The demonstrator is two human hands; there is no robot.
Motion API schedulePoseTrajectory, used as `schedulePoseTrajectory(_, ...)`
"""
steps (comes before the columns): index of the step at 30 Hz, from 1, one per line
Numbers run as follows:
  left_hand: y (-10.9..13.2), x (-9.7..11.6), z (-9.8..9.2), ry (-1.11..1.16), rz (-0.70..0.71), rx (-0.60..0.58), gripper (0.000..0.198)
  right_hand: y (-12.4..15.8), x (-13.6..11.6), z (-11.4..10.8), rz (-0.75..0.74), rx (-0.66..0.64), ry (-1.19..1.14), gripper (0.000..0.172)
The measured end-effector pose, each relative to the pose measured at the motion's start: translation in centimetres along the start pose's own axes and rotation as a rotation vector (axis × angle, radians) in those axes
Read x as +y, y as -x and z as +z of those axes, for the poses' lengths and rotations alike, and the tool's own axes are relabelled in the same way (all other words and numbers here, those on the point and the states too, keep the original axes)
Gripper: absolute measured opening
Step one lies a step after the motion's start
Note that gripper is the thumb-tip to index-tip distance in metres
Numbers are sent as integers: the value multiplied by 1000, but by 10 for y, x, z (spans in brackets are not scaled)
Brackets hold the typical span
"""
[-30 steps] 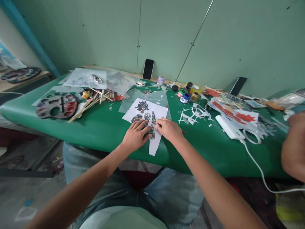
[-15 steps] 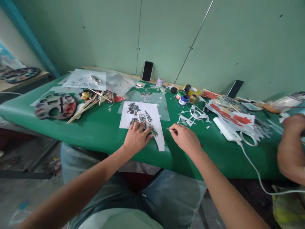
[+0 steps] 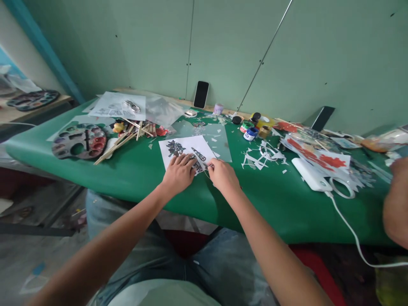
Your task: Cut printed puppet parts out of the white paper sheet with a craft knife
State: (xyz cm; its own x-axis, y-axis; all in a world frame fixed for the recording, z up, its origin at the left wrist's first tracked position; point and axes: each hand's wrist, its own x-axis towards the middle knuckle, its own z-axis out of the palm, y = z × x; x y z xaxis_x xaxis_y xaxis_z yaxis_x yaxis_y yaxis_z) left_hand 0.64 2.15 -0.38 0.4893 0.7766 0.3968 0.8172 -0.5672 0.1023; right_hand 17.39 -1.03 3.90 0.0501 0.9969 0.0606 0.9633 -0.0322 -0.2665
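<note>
A white sheet of paper [image 3: 202,142] with dark printed shapes lies on the green table in front of me. My left hand [image 3: 179,173] rests on its lower part, fingers spread and pressing down, covering some of the printing. At the sheet's lower right edge is my right hand [image 3: 224,175], its fingers pinched around a thin craft knife [image 3: 208,165] that is mostly hidden in the grip. Both hands are close together. Under the sheet's far side lies a translucent mat [image 3: 223,144] strewn with paper scraps.
Paint jars [image 3: 250,133] and cut paper scraps [image 3: 264,155] lie to the right, near a white corded device [image 3: 310,174]. At left are a paint palette [image 3: 60,146] and wooden sticks [image 3: 111,149]. A phone [image 3: 201,94] leans on the wall. Another person's arm [image 3: 397,204] shows far right.
My right hand has moved left from the bare tabletop to the paper's edge. The sheet has turned, and its long lower strip no longer shows. My left hand stays on the paper.
</note>
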Motion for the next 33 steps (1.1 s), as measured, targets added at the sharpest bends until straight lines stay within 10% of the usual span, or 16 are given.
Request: schedulePoseTrajectory(33, 4, 8, 7, -7, -37, 60, 40, 38, -4, -4, 87, -35, 113, 23)
